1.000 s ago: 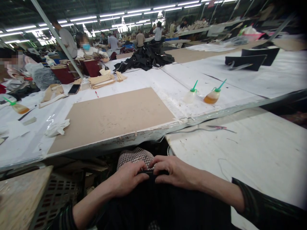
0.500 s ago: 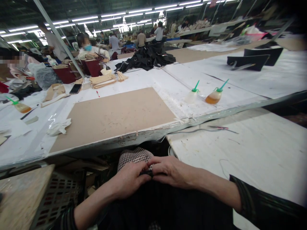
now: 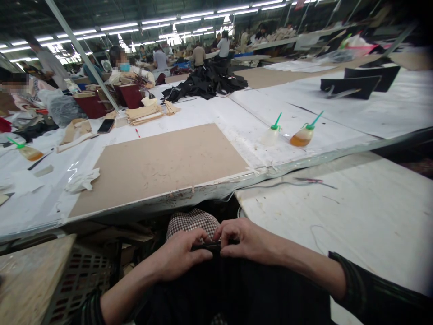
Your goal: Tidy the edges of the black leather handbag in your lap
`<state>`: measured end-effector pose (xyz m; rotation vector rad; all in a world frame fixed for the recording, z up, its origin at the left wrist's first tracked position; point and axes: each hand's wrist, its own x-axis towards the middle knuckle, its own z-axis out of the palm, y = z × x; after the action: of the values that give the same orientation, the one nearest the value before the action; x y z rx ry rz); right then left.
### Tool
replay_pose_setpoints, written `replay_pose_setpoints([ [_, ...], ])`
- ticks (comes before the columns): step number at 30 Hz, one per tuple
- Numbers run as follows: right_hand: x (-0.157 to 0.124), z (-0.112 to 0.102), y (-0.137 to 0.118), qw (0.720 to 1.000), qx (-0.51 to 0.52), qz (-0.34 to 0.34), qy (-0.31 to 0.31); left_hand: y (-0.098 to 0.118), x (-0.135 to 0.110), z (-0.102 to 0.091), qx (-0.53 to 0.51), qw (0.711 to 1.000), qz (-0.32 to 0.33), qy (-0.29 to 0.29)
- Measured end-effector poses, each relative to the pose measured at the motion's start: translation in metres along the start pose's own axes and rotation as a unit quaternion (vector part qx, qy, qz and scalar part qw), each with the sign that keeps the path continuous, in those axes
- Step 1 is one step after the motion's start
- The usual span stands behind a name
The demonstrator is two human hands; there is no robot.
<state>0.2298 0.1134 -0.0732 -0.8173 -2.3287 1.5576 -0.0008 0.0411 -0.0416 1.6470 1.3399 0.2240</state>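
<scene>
Over my lap, both hands pinch the upper edge of a black fabric piece. My left hand has its thumb on the near side of the edge and its fingers curled over the far side. Close by on the right, my right hand grips the same edge between thumb and bent fingers. A short stretch of dark edge shows between the two thumbs. Lower down, the piece merges with my dark clothing, so its outline is hard to make out. Checked cloth covers my knee just beyond the hands.
Ahead is a white-covered table with a brown board. Green-tipped bottles stand near its edge, and a black fabric pile lies farther back. A pale side table adjoins on the right, a plastic crate at lower left. Co-workers sit beyond.
My right hand has shifted slightly right, away from the left hand. More of the black edge now shows between them. Both hands keep their grip.
</scene>
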Motion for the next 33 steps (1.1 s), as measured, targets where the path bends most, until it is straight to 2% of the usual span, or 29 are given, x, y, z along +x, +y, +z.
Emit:
replay_pose_setpoints([
  [3,-0.003,-0.001,0.0,0.998,-0.02,0.063,0.006,0.003,0.0,-0.001,-0.005,1.0,0.02,-0.019],
  [5,-0.003,0.0,0.003,0.997,-0.017,0.076,0.006,0.004,0.002,-0.001,-0.009,0.999,0.026,-0.028],
  [8,-0.003,0.001,0.006,0.998,-0.025,0.062,0.016,0.006,0.007,0.0,-0.021,0.999,0.029,-0.028],
  [11,-0.003,-0.001,0.007,0.998,-0.042,0.054,0.014,0.007,0.012,0.002,-0.032,0.998,0.045,0.002],
  [13,-0.003,-0.002,0.007,0.998,-0.039,0.053,0.006,0.007,0.016,0.002,-0.006,0.997,0.08,0.012],
  [16,-0.005,-0.004,0.007,0.998,-0.037,0.041,-0.005,0.006,0.021,0.002,0.065,0.988,0.138,-0.011],
  [19,-0.006,-0.006,0.009,0.999,-0.032,0.028,-0.012,0.005,0.026,0.002,0.124,0.979,0.161,-0.033],
  [27,-0.006,-0.009,0.007,0.999,-0.022,0.034,-0.011,0.011,0.029,0.006,0.206,0.97,0.127,-0.039],
  [30,-0.007,-0.011,0.009,0.998,-0.02,0.06,-0.002,0.015,0.03,0.009,0.16,0.983,0.091,-0.019],
  [33,-0.01,-0.012,0.013,0.996,-0.012,0.084,0.002,0.017,0.032,0.011,0.098,0.995,0.019,0.023],
])
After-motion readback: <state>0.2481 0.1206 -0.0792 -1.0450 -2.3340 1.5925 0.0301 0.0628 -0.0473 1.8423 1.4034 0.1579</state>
